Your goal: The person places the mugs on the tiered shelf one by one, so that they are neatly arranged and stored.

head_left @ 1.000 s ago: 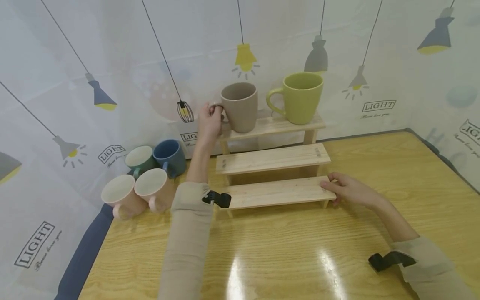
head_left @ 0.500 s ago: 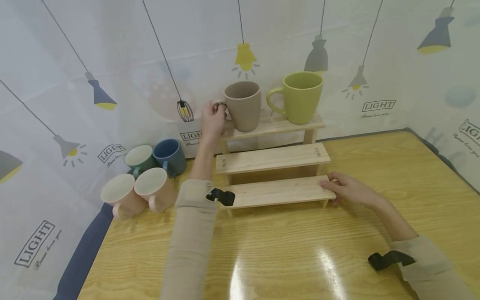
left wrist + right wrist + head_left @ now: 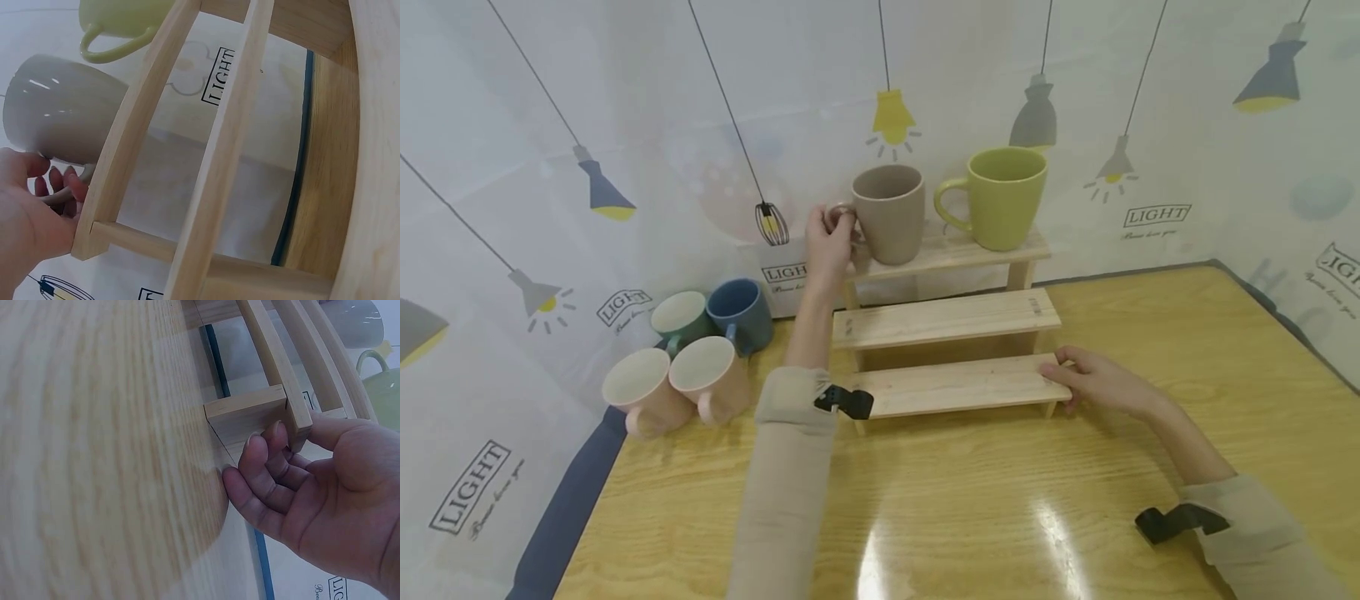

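My left hand grips the handle of a taupe mug, which stands upright at the left end of the top step of a three-tier wooden rack. In the left wrist view, the fingers curl through the handle of the taupe mug. A lime-green mug sits at the right end of that same step, handle to the left. Low on the right, my right hand pinches the end of the rack's bottom board, thumb on top and fingers underneath, as the right wrist view of the board end confirms.
At the table's left side cluster two pink mugs, a green mug and a blue mug. A lamp-printed white cloth hangs behind the wooden table and along its sides.
My left hand and the taupe mug have shifted slightly right along the top step, towards the lime-green mug. The right hand keeps its hold on the bottom board.
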